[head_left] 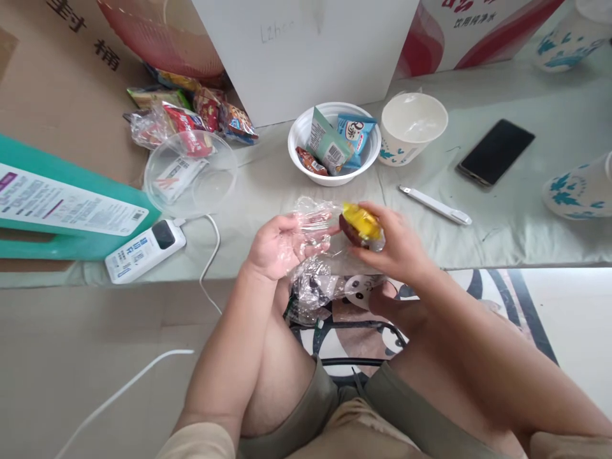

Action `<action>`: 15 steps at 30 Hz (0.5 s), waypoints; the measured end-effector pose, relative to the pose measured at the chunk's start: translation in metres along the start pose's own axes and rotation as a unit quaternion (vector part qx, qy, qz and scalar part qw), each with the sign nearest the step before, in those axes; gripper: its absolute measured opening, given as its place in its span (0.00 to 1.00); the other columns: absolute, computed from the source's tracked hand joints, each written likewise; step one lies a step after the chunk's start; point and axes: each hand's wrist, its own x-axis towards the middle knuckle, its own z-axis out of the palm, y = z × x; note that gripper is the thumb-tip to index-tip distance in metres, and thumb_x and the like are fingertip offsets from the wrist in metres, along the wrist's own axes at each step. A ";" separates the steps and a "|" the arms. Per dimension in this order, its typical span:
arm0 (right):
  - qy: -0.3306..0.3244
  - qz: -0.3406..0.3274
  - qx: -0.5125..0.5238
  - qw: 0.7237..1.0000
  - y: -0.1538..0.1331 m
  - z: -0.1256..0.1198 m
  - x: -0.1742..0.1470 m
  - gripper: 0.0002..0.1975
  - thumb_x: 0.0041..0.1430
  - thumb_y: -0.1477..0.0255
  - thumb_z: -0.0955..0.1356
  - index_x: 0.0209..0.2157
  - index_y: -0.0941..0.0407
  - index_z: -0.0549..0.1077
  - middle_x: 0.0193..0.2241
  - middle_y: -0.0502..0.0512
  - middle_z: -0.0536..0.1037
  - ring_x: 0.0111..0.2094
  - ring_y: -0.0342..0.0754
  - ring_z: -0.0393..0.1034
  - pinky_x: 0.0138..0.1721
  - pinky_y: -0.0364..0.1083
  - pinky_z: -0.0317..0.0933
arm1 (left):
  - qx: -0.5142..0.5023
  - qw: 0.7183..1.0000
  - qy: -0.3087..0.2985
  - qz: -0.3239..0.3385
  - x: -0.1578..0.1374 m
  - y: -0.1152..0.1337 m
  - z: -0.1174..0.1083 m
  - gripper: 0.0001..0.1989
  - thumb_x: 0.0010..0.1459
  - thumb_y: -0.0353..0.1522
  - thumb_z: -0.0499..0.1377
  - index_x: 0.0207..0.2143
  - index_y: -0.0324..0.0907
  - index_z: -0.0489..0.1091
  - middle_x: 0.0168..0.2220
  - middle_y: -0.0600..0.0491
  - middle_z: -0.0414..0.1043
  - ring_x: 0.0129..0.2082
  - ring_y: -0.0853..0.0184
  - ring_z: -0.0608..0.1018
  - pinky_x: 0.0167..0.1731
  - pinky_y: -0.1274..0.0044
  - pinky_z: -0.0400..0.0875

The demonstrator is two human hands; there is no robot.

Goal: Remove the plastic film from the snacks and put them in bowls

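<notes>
My left hand (282, 245) is palm up, its fingers partly curled in a crinkled clear plastic bag (310, 290) that hangs below the table edge. The film covers part of the fingers. In my right hand (399, 239) is a small yellow and dark brown snack packet (362, 223), pinched between thumb and fingers beside the bag. Just beyond both hands, a white bowl (295, 167) holds a green packet (329, 143), a blue packet (356, 131) and an orange-brown packet (310, 162).
White paper cups (406, 150) stand right of the bowl. A utility knife (435, 205) and a phone (497, 152) lie further right. At left are a clear round lid (220, 172), several snack packets (186, 121), a white power bank (146, 250) with a cable, and a green jug (71, 197).
</notes>
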 end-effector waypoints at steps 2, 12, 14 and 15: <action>0.003 0.058 0.115 0.992 0.007 0.000 0.000 0.31 0.56 0.60 0.72 0.60 0.53 0.68 0.53 0.62 0.79 0.52 0.61 0.76 0.54 0.60 0.69 | -0.024 0.999 0.019 -0.022 0.003 0.004 0.000 0.02 0.44 0.29 0.60 0.23 0.39 0.69 0.42 0.44 0.83 0.42 0.53 0.86 0.16 0.84 0.67; 0.247 0.171 0.441 0.846 0.025 -0.021 0.013 0.24 0.56 0.53 0.62 0.46 0.52 0.74 0.45 0.62 0.79 0.51 0.62 0.76 0.51 0.64 0.72 | -0.082 0.977 0.195 -0.015 0.021 0.013 0.005 0.04 0.40 0.24 0.53 0.19 0.40 0.59 0.22 0.49 0.76 0.24 0.64 0.84 0.06 0.88 0.46; 0.313 0.141 0.404 0.848 0.027 -0.032 0.017 0.23 0.55 0.53 0.62 0.46 0.51 0.74 0.42 0.61 0.78 0.50 0.62 0.76 0.52 0.65 0.71 | -0.076 0.976 0.204 -0.026 0.021 0.012 0.009 0.03 0.41 0.24 0.52 0.20 0.39 0.61 0.21 0.49 0.75 0.22 0.64 0.83 0.06 0.88 0.46; 0.331 0.125 0.374 0.857 0.030 -0.037 0.021 0.22 0.56 0.54 0.62 0.46 0.50 0.75 0.41 0.61 0.78 0.48 0.62 0.76 0.52 0.65 0.70 | -0.072 0.976 0.205 -0.030 0.021 0.012 0.012 0.03 0.41 0.24 0.52 0.20 0.39 0.61 0.21 0.49 0.75 0.21 0.64 0.83 0.06 0.88 0.45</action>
